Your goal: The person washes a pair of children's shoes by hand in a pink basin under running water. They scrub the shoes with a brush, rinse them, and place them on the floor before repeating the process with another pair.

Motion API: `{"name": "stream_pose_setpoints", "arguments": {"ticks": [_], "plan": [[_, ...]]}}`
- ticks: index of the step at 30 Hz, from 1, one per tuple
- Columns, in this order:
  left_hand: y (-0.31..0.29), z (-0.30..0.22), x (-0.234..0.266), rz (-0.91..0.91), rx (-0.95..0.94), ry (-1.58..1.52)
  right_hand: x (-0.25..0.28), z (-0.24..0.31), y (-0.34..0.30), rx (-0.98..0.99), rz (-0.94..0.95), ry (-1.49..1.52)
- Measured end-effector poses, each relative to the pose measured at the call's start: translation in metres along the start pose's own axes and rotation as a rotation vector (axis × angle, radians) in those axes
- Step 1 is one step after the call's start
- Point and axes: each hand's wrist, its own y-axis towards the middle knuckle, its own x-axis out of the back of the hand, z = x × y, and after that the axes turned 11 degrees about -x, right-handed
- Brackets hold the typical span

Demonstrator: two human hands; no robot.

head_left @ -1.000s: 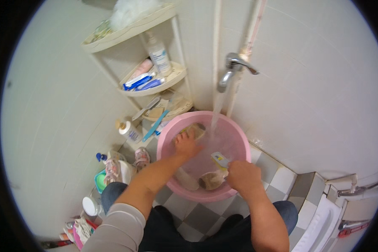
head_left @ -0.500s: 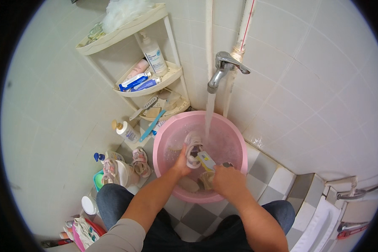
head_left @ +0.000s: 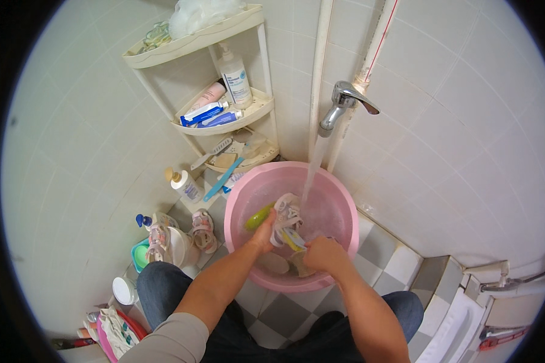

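My left hand (head_left: 263, 236) grips a small pale pink and white child's shoe (head_left: 288, 207), held tilted over a pink basin (head_left: 229, 209) of cloudy water. My right hand (head_left: 324, 255) is closed around a white-and-yellow scrub brush (head_left: 294, 240). The brush's head is against the near end of the shoe; its bristles are hidden. Beside the shoe a yellow-green object (head_left: 259, 217) lies in the water, its kind unclear. Low in the basin, a pale sole-shaped piece (head_left: 274, 262) and a tan item (head_left: 301, 265) are partly under water. A tap (head_left: 345, 100) pours a stream (head_left: 314, 169) in.
A corner shelf (head_left: 157, 57) with bottles and tubes stands behind, left of the basin. A pump bottle (head_left: 188, 187), a blue-handled brush (head_left: 224, 179), a sandal (head_left: 203, 231) and a white bucket (head_left: 181, 248) sit to the left. A tiled ledge (head_left: 436, 284) rises at right.
The shoe has turned in my left hand, and the brush has tilted down toward its near end. A yellow-green object now shows beside it. The view has shifted slightly.
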Motion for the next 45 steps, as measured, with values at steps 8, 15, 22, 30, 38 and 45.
{"name": "stream_pose_setpoints", "arguments": {"ticks": [8, 15, 22, 30, 38, 45], "plan": [[-0.011, -0.009, -0.001, -0.006, -0.025, -0.044, -0.028, 0.013, 0.013, -0.020, -0.138, 0.049], [-0.015, -0.020, -0.011, -0.026, 0.042, -0.040, 0.002, 0.014, 0.003, 0.072, -0.086, -0.004], [-0.001, 0.021, -0.042, -0.121, -0.007, -0.068, -0.067, 0.006, 0.057, -0.092, -0.339, 0.300], [0.006, -0.006, 0.001, -0.108, -0.010, 0.109, -0.040, -0.016, 0.055, 0.076, -0.050, 0.141], [0.005, 0.002, -0.036, -0.276, -0.073, -0.025, -0.043, -0.004, 0.063, -0.283, 0.234, 0.857], [0.029, 0.004, 0.011, -0.238, -0.214, 0.269, -0.005, -0.025, 0.060, 0.084, 0.126, 0.061]]}}
